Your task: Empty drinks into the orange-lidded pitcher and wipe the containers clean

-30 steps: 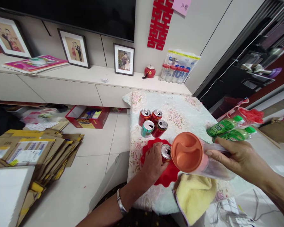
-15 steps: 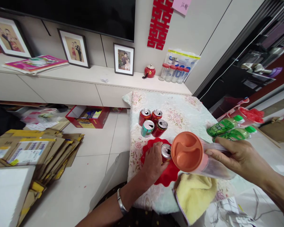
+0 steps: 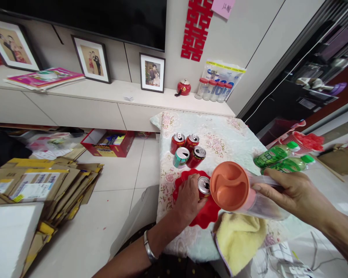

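My left hand (image 3: pixel 188 200) is wrapped round an opened drink can (image 3: pixel 203 186) that stands on a red flower-shaped plate (image 3: pixel 204 216). My right hand (image 3: pixel 292 193) grips a clear plastic jug (image 3: pixel 258 200) by its body, tipped on its side. The jug's orange lid (image 3: pixel 230 186) faces me, right beside the can's top. A group of several cans (image 3: pixel 188 150), red ones and a teal one, stands on the floral tablecloth (image 3: pixel 226 135) just beyond the plate. A yellow cloth (image 3: pixel 239 237) lies under the jug at the table's near edge.
Two green bottles (image 3: pixel 278 158) lie at the table's right side. A red basket (image 3: pixel 303 141) sits behind them. Flattened cardboard boxes (image 3: pixel 43 181) pile up on the floor at left. A low cabinet (image 3: pixel 75 104) with framed photos and jars (image 3: pixel 213 90) runs along the wall.
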A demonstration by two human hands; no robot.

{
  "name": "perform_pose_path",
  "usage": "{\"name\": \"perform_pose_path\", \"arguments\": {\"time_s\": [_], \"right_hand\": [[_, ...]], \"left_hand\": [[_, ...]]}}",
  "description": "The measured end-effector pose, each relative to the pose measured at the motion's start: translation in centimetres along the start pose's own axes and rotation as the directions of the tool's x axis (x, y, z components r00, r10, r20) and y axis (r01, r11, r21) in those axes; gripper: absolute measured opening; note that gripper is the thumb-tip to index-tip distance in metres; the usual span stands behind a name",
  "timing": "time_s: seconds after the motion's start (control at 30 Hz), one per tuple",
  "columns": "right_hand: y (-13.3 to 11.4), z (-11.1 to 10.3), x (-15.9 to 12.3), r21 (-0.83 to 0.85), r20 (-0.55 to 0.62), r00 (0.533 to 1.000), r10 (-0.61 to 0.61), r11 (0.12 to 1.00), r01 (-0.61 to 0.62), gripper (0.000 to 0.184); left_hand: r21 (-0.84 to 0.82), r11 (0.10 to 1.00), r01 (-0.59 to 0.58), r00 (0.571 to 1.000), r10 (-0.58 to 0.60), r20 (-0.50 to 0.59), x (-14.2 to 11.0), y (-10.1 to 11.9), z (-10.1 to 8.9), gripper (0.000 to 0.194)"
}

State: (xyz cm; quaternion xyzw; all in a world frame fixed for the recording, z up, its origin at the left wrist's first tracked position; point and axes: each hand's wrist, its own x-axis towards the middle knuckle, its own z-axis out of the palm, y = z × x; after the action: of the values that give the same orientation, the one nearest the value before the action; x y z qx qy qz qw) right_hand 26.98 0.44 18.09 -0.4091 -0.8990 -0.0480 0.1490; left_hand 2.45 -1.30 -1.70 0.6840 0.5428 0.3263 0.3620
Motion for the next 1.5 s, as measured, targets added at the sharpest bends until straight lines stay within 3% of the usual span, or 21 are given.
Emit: {"name": "perform_pose_path", "arguments": {"time_s": [0.83,1.5], "right_hand": [[-0.06,-0.18,-0.07,-0.017,-0.003,1.0,-0.021,1.0,0.021,0.055],[0.38,0.05,-0.55,0.011,0.035,0.998,0.047,0.999,-0.047,0.054]], "left_hand": [[0.015,1.0,-0.002,1.0,0.002,-0.002,0.0,-0.11,0.23,0.073],[0.053,0.998,0.029,0.999,-0.03,0.029,0.03,0.67,-0.34,0.073]]}}
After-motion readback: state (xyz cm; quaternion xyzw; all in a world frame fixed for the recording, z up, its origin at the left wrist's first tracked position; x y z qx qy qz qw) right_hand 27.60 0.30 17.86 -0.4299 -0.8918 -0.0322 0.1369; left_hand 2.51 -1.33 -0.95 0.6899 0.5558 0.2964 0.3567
